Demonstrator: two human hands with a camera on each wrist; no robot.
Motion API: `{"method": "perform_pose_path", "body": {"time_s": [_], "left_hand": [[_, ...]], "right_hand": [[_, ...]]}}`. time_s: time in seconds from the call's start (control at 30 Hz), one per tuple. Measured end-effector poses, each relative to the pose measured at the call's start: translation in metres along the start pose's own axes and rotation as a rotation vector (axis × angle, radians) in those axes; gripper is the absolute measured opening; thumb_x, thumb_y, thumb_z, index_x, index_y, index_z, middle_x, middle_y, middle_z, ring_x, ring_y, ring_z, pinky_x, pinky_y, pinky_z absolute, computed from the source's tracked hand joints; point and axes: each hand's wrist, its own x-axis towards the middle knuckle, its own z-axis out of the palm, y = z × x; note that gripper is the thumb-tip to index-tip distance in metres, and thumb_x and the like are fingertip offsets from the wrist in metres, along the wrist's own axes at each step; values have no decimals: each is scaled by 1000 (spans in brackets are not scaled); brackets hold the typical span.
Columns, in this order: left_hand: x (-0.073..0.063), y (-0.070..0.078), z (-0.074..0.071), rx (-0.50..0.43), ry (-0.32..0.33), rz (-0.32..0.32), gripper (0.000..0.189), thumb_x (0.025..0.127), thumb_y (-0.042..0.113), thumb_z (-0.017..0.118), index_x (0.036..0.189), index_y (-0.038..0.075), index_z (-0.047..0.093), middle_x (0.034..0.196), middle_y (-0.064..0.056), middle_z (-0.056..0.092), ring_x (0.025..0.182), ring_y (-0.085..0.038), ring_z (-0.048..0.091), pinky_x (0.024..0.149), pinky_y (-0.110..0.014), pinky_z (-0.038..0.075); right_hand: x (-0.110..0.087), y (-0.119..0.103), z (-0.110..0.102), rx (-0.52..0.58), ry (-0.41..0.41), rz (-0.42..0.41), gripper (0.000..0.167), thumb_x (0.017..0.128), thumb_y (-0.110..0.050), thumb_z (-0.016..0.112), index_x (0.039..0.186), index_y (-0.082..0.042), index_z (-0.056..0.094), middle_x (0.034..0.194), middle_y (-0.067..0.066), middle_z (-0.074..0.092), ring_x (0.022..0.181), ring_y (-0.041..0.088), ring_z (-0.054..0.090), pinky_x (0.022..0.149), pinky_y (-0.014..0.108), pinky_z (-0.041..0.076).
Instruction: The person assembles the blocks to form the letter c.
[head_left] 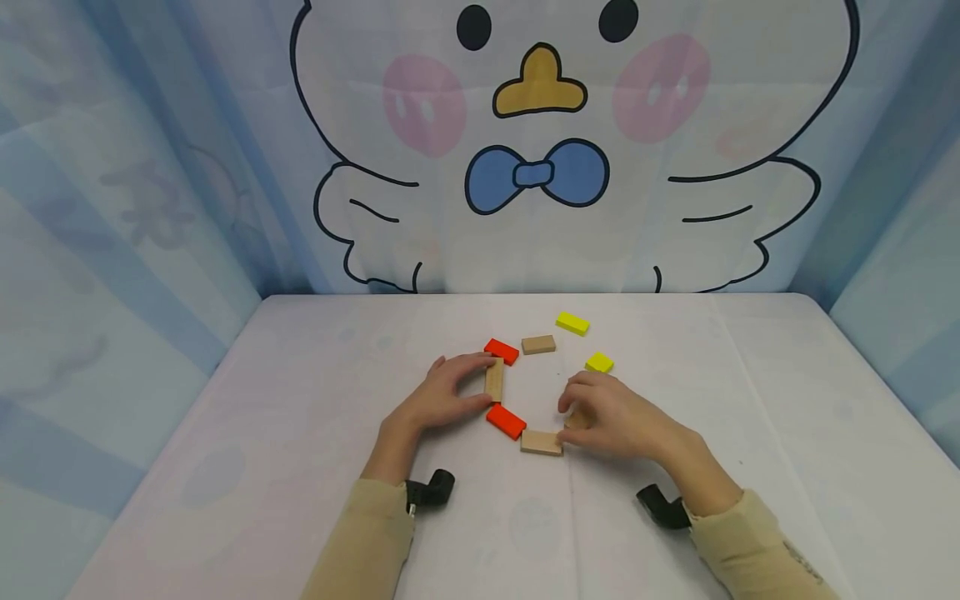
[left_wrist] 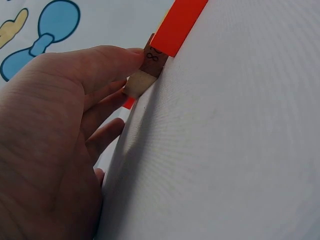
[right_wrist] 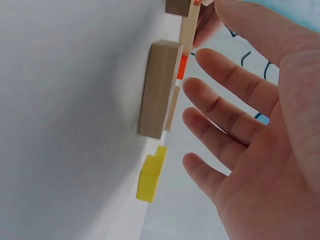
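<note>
The left hand pinches a wooden block by its two ends, thumb at the near end and a finger at the far end. The block stays on the table, with a red block at its near end and another red block at its far end. The right hand hovers over a second wooden block, partly hidden by it in the head view. In the right wrist view its fingers are spread and apart from that block. Near the right thumb lies a third wooden block.
These blocks form part of a ring on the white-covered table. Its far side has another wooden block and a yellow block. Beyond them lies a second yellow block. A printed curtain hangs behind the table.
</note>
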Motion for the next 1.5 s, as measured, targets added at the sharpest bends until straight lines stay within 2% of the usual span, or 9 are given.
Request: {"method": "perform_pose_path", "body": {"time_s": [0.37, 0.63, 0.93, 1.27, 1.5], "left_hand": [[-1, 0, 0, -6, 6, 5, 57, 94, 28, 69, 146, 13, 53, 151, -8, 49, 143, -25, 39, 121, -55, 6], [-2, 1, -1, -5, 11, 1, 57, 93, 28, 69, 146, 13, 53, 150, -8, 50, 142, -25, 39, 121, -55, 7], [-1, 2, -1, -15, 4, 5, 57, 93, 29, 69, 146, 13, 53, 151, -8, 49, 143, -26, 39, 121, -56, 6], [-1, -1, 2, -11, 31, 27, 57, 92, 28, 69, 144, 9, 54, 149, -12, 50, 141, -29, 41, 120, -57, 8], [-1, 1, 0, -18, 8, 6, 57, 93, 28, 68, 146, 12, 54, 151, -9, 49, 142, -26, 39, 121, -56, 6]], "right_hand": [[-4, 10, -4, -46, 62, 27, 29, 82, -26, 84, 104, -12, 71, 103, -2, 62, 99, 21, 58, 90, 44, 51], [-5, 11, -6, -40, 17, 89, 32, 82, -31, 84, 106, -14, 72, 106, -2, 62, 103, 23, 58, 93, 46, 51], [-5, 14, -6, -20, -15, 77, 29, 81, -29, 85, 104, -16, 72, 105, -6, 61, 106, 23, 57, 96, 47, 49], [-5, 11, -6, -15, -61, 61, 29, 79, -28, 87, 102, -18, 72, 100, -10, 59, 99, 16, 55, 93, 44, 49], [-4, 9, -5, -10, -63, 32, 31, 77, -31, 88, 100, -19, 71, 97, -11, 57, 93, 13, 54, 89, 41, 49]]}}
